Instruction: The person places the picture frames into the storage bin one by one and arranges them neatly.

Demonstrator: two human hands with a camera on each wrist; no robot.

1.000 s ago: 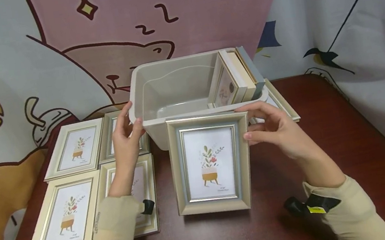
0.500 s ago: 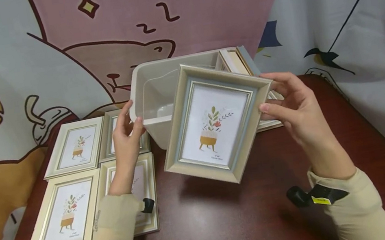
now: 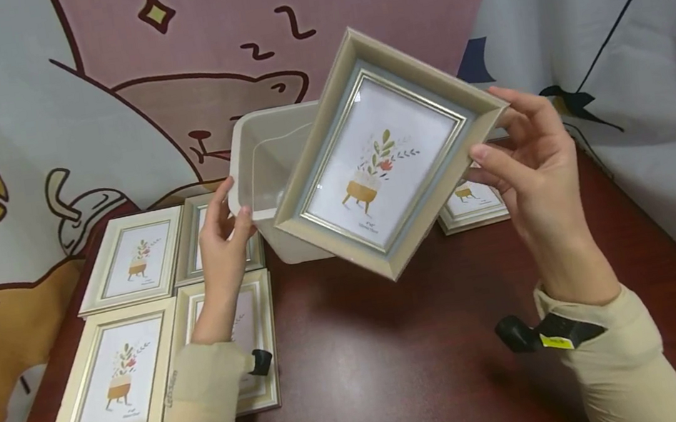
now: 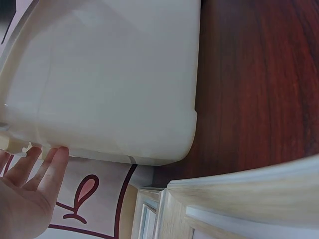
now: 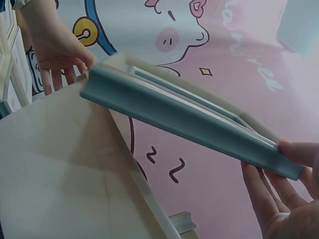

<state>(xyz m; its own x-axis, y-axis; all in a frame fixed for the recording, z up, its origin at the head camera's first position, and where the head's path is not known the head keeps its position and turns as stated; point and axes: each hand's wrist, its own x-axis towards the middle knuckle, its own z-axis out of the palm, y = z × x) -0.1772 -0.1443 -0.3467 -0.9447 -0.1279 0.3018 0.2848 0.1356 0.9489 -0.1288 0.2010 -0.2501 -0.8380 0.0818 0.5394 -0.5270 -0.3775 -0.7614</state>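
Nearest, at a beige right cuff (image 3: 617,330), a yellow label (image 3: 556,342) marked too small to read, then pale rectangular frames (image 3: 109,380) flat on a glossy red-brown table (image 3: 365,358). Above it, tilted, pinched at one corner between thumb and fingers of the right hand (image 3: 538,165): a beige frame (image 3: 391,149) with blue-grey inner band, metallic beading and potted-plant print (image 3: 361,193), captioned too finely to read. Behind that, a round-cornered, off-white plastic bin (image 3: 275,155), held at its left rim by curled fingers of the left hand (image 3: 222,245), before a pink-and-white backdrop (image 3: 219,11) lettered with two dark Zs (image 3: 295,22).
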